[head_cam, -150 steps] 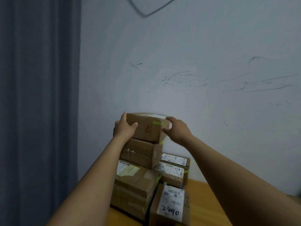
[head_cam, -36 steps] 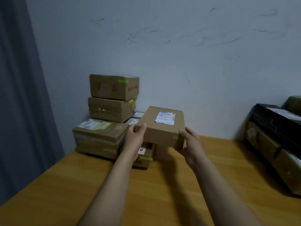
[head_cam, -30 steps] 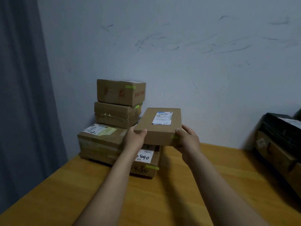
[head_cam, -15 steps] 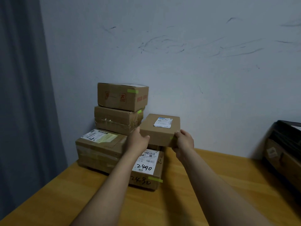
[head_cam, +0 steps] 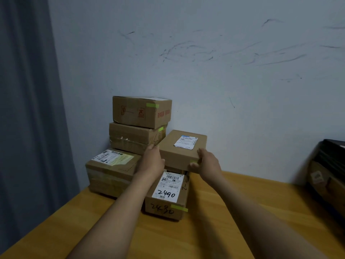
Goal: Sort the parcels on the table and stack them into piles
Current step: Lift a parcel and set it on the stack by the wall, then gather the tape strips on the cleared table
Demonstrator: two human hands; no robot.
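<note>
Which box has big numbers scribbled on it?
The low box at the pile's front, below the held flat box: 2490 is handwritten on its white label and front side. No other box shows big digits.

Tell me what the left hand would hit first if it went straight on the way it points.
Probably the middle stacked box: the left hand, gripping the flat parcel, points toward its lower right corner. Depth is unclear.

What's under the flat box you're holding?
The 2490 box shows below the flat box, its far end covered. Anything further back is hidden, as is whether they touch.
</note>
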